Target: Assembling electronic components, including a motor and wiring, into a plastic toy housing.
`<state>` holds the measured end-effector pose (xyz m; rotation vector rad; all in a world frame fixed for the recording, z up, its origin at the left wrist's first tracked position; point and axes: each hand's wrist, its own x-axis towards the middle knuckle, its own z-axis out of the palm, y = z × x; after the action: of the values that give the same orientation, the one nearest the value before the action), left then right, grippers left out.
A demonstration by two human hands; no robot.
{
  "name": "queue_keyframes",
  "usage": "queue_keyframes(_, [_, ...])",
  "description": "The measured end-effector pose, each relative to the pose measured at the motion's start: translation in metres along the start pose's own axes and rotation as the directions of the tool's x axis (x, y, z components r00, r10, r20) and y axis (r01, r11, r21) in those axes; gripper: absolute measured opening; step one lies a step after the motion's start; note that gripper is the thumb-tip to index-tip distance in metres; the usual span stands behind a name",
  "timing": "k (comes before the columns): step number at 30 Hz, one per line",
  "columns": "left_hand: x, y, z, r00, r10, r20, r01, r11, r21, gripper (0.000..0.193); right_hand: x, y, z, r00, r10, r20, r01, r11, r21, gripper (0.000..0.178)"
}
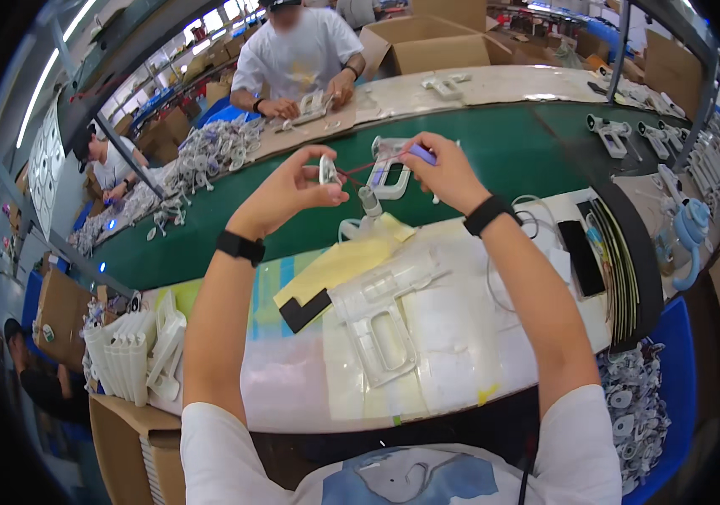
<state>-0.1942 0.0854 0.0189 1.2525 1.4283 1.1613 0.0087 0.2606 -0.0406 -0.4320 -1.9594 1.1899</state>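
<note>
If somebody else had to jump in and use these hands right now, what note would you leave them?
Left hand: raised over the green belt, pinching a small white round part.
Right hand: raised too, holding a small purple-tipped tool.
Thin red wires run between the two hands.
Done: part and wires are picked up.
Left: a clear plastic shell lies unfilled on the mat below; a white pistol-shaped housing sits on the belt behind the hands.

Bright, even light falls from ceiling tube lamps (57, 63) at ten o'clock. Fisheye bending darkens the rim. Glare, perhaps from plastic film, whitens the centre; shadows are faint.
</note>
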Motion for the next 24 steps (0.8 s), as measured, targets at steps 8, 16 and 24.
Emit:
queue_keyframes(8, [-0.115, -0.124, 0.036, 0.948, 0.095, -0.305, 0.000, 0.954, 0.299, 0.063, -0.174, -0.004, 0.079, 0.910, -0.026, 0.413, 0.245, 0.838, -0.488, 0.031])
queue_keyframes(16, [-0.129, -0.139, 0.064, 0.951, 0.076, -0.299, 0.040, 0.930, 0.365, 0.066, -0.189, 0.005, 0.093, 0.860, -0.222, 0.459, 0.480, 0.658, -0.580, 0.041])
queue_keyframes(24, [-0.128, -0.135, 0.070, 0.963, 0.045, -0.267, 0.108, 0.839, 0.534, 0.066, -0.190, 0.004, 0.095, 0.853, -0.232, 0.467, 0.491, 0.660, -0.569, 0.037])
